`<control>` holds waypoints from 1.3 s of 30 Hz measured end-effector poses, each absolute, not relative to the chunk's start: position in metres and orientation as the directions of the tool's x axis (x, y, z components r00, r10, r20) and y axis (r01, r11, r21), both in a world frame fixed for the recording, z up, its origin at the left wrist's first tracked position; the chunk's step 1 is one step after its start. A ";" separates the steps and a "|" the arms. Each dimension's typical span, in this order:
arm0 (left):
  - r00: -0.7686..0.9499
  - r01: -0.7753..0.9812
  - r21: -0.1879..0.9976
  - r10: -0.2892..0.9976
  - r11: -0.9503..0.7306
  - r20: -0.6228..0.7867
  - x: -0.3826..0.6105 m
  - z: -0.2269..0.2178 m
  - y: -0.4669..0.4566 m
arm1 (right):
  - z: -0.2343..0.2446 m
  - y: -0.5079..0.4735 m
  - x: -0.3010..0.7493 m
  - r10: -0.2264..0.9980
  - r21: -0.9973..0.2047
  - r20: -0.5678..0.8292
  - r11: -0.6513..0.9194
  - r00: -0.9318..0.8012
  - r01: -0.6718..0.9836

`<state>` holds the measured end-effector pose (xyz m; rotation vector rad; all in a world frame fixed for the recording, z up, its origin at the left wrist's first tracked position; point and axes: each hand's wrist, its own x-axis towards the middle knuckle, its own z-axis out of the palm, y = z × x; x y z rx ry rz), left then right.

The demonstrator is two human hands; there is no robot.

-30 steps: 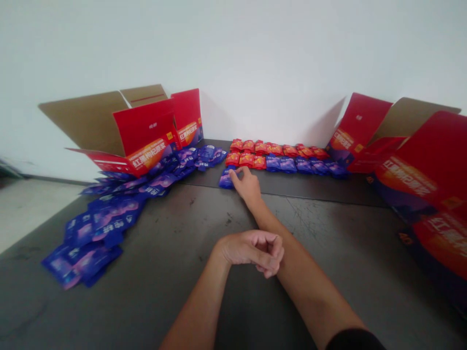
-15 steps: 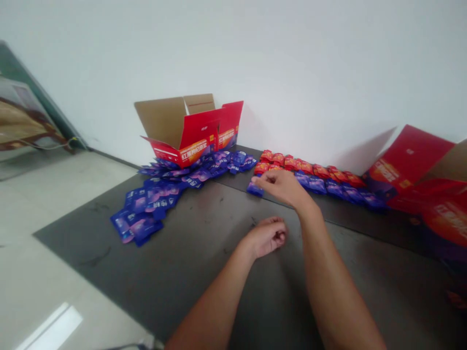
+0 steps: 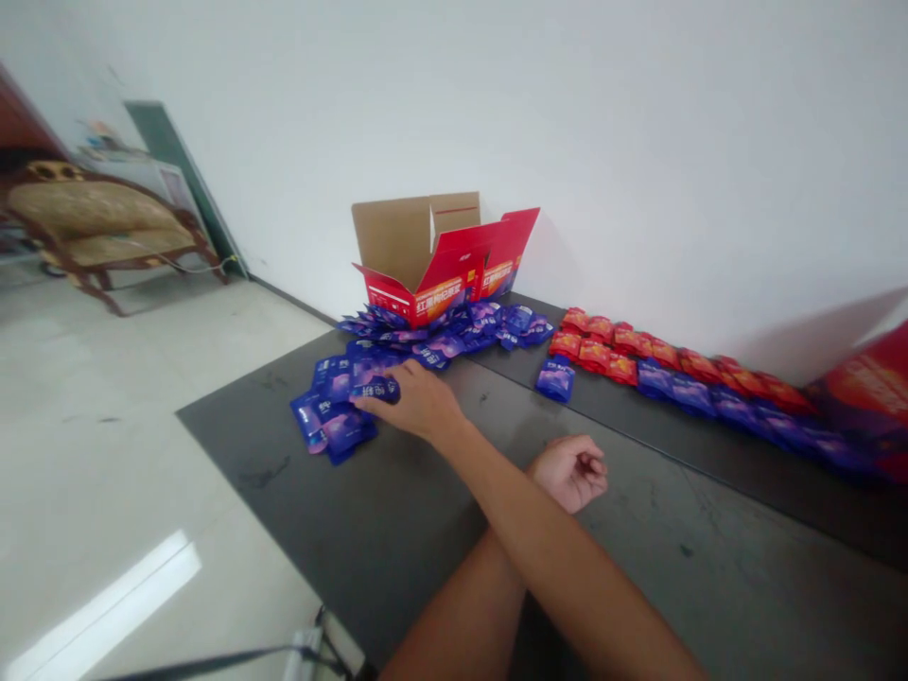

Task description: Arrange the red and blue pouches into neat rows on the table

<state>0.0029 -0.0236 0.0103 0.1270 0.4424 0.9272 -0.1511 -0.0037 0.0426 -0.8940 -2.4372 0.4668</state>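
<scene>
In the head view, the right hand (image 3: pixel 415 402) lies over the near side of a loose heap of blue-purple foil sachets (image 3: pixel 333 416). Its fingers (image 3: pixel 379 409) curl closed around one blue sachet (image 3: pixel 375 388), which seems to be held, though the fingers hide part of it. The left hand (image 3: pixel 571 473) rests loosely curled and holds nothing, just beyond the right forearm on the dark table top (image 3: pixel 284 492).

Farther right, a single blue sachet (image 3: pixel 554 380) sits just in front of a row of red sachets (image 3: pixel 602 355), and a row of blue sachets (image 3: pixel 681 392) continues along the wall. An open cardboard carton (image 3: pixel 432 255) stands behind the heap.

The slick foil could make the held sachet slip, and pulling it out could drag neighbours toward the table's edge. A careless sweep of the forearm could also disturb the overlapping rows.
</scene>
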 end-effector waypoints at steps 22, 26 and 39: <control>0.562 -0.778 0.152 0.783 0.610 -0.267 -0.003 0.009 -0.026 | 0.042 -0.004 -0.174 0.617 -0.332 0.264 0.780 -0.741 0.531; 0.557 -0.772 0.178 0.784 0.611 -0.274 -0.003 0.010 -0.026 | 0.050 -0.006 -0.169 0.634 -0.281 0.254 0.771 -0.730 0.572; 0.453 -0.798 0.307 0.852 0.519 -0.263 0.002 0.013 -0.028 | 0.115 0.003 0.020 0.725 -0.663 0.372 0.644 -0.579 0.382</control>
